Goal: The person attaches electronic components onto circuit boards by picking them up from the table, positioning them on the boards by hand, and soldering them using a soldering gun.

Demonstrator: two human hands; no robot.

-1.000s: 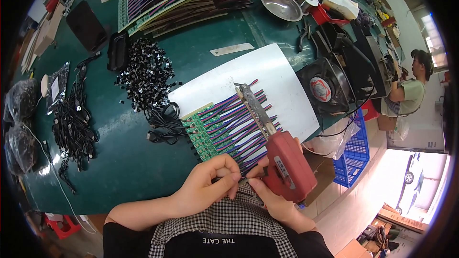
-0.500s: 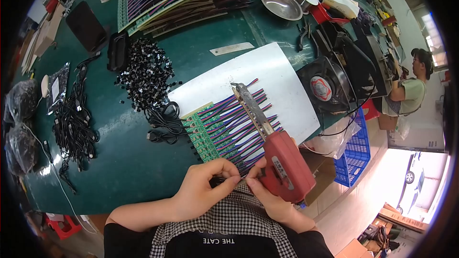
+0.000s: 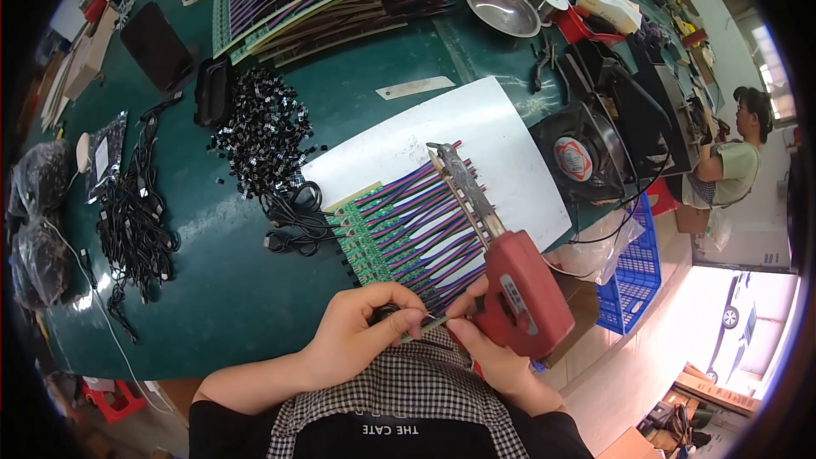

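Note:
My left hand is closed in a pinch, with a loop of black cable showing inside the fingers, at the near edge of a green circuit board panel. Rows of purple, red and black wires run from the panel to the right. My right hand is wrapped round a red gun-shaped tool; its long grey metal arm points away over the wires. The right thumb and forefinger nearly meet the left fingertips. Part of the panel's near end is hidden behind my hands.
A white sheet lies under the wires. Left are coiled black cables, a heap of small black parts and more cables. Wired panels are stacked at the back. Right stands a fan; beyond it a co-worker sits.
The red tool has shifted slightly right with my right hand. My hands are a little further apart, and the panel's near edge shows between them.

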